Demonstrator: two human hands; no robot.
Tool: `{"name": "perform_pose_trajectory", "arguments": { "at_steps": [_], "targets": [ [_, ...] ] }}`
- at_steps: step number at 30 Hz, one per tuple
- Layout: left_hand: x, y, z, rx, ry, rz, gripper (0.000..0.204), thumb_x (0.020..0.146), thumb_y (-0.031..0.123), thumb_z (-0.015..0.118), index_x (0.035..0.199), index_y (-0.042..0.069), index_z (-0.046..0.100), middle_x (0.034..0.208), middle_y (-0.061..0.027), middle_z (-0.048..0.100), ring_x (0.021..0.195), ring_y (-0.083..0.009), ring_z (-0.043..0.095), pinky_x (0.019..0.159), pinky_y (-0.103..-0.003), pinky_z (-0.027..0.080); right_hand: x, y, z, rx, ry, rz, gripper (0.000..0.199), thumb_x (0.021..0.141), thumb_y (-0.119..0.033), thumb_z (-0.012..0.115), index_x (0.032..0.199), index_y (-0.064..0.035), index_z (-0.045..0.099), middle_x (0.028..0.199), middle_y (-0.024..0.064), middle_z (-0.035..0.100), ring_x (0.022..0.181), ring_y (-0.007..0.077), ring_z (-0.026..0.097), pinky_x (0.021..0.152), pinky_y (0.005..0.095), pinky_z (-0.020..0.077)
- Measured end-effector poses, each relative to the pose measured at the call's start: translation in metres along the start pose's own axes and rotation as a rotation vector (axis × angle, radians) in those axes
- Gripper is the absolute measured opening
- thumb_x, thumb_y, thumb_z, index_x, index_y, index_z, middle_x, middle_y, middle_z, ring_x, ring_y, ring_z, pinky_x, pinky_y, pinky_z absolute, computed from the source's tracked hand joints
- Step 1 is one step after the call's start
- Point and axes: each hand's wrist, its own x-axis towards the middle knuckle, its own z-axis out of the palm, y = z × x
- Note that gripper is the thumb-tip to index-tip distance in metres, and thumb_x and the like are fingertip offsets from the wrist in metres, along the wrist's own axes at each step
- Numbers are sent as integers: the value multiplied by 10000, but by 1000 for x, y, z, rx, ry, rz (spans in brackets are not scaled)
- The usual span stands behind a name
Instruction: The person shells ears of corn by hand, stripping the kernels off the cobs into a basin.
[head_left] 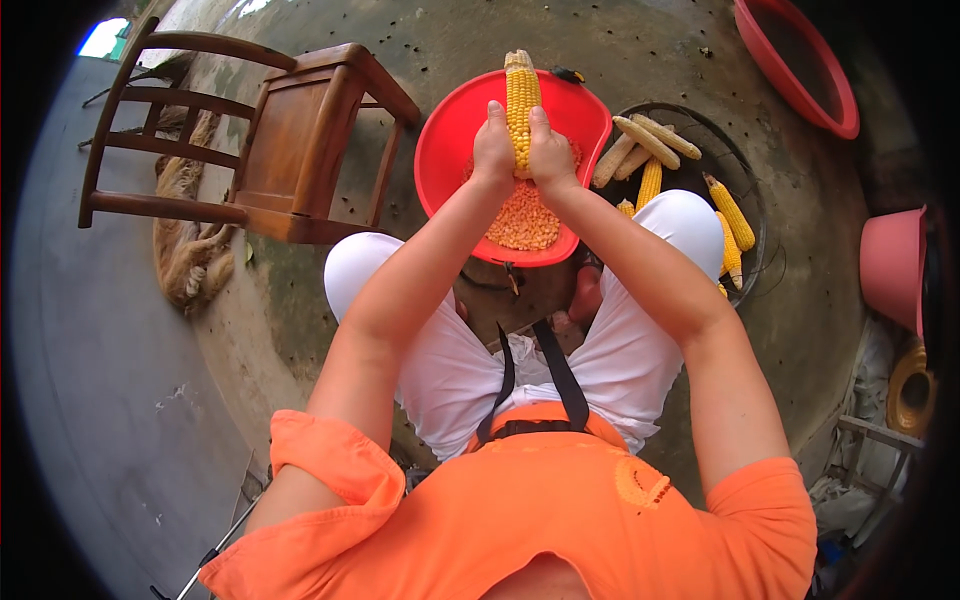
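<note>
Between my two hands stands a yellow corn cob [522, 95], its pale end pointing away from me. My left hand [493, 150] is closed round its left side, and my right hand [552, 155] grips it from the right, thumbs up along the cob. Kernels still cover the side that shows. Under my hands sits a red plastic basin [445, 140], with a heap of loose orange-yellow kernels [523, 220] in its near part. The lower end of the cob is hidden by my hands.
Right of the basin, a dark round tray [757, 190] holds bare cobs [648, 142] and full corn cobs [730, 212]. A wooden chair [300, 150] stands at left, with a brown dog [190, 240] lying behind it. A red basin [800, 60] and a pink bucket [893, 268] are at right.
</note>
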Motion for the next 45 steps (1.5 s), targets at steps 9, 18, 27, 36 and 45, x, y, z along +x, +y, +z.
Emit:
{"name": "perform_pose_trajectory", "arguments": {
  "at_steps": [9, 18, 27, 36, 45],
  "targets": [
    [7, -1, -14, 186, 20, 278, 275, 934, 230, 382, 841, 12, 522, 724, -40, 555, 625, -113, 537, 565, -263, 441, 1, -1, 3, -49, 27, 87, 534, 889, -482, 338, 759, 8, 506, 764, 123, 598, 753, 236, 614, 623, 333, 472],
    [6, 10, 0, 28, -5, 99, 292, 936, 269, 400, 865, 18, 532, 755, -42, 574, 641, -107, 554, 587, -244, 464, 8, -5, 1, 6, 22, 36, 528, 885, -476, 362, 831, 6, 568, 680, 79, 583, 493, 175, 555, 396, 308, 430],
    [0, 14, 2, 279, -78, 347, 334, 942, 279, 389, 791, 17, 533, 715, -7, 560, 621, -63, 511, 543, -236, 427, 3, -19, -4, 32, -123, 272, 480, 881, -496, 367, 795, -64, 557, 620, 27, 551, 456, 146, 523, 363, 270, 390],
    [8, 11, -16, 965, 32, 771, 383, 933, 297, 397, 772, -14, 553, 639, -48, 549, 587, -120, 500, 547, -286, 406, 5, -15, -8, 13, -127, 228, 455, 888, -492, 341, 880, -75, 521, 619, 23, 539, 449, 147, 527, 352, 269, 400],
    [-1, 17, -15, 555, -64, 168, 650, 895, 547, 302, 823, -37, 578, 706, -36, 586, 624, -169, 548, 571, -289, 431, 14, -11, -4, 182, -137, 365, 455, 886, -518, 294, 919, -122, 514, 683, 12, 557, 538, 138, 554, 390, 260, 422]
  ]
}}
